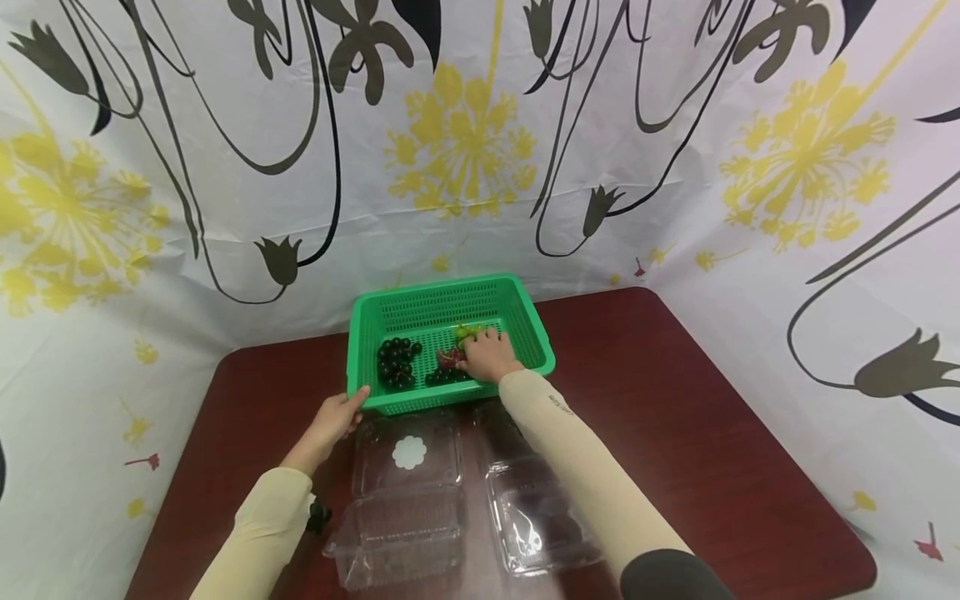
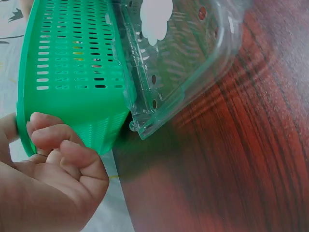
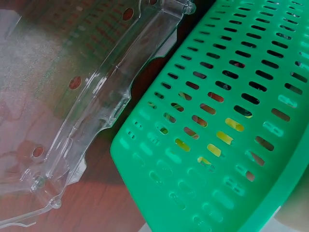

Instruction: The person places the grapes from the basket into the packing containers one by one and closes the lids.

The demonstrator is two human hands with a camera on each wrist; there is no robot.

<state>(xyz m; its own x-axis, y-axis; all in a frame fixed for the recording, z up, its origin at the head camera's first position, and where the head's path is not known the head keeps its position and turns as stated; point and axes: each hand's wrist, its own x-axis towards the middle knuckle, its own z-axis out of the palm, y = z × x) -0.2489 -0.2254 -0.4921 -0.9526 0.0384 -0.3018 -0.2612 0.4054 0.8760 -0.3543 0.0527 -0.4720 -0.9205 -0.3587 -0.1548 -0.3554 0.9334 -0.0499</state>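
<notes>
A green plastic basket (image 1: pixel 442 287) stands toward the back of the table with bunches of fruit in it. My left hand (image 1: pixel 335 419) grips its front left corner; in the left wrist view curled fingers (image 2: pixel 72 145) lie outside the rim. Over the front wall reaches my right hand (image 1: pixel 489 354), down among the fruit at a small red bunch (image 1: pixel 450 358), its fingertips hidden. Yellow-green fruit (image 1: pixel 467 332) lies just behind that hand. Dark round grapes (image 1: pixel 396 363) fill the left part, and another dark bunch (image 1: pixel 444 377) lies by the front wall. The right wrist view shows mainly the basket's slotted side.
Two clear plastic clamshell boxes lie unfolded in front of the basket: a left box (image 1: pixel 408 533) with a white flower-shaped label (image 1: pixel 408 452), and a right box (image 1: pixel 525 500) partly under the right arm. The dark red table (image 1: pixel 637 375) meets patterned cloth walls behind.
</notes>
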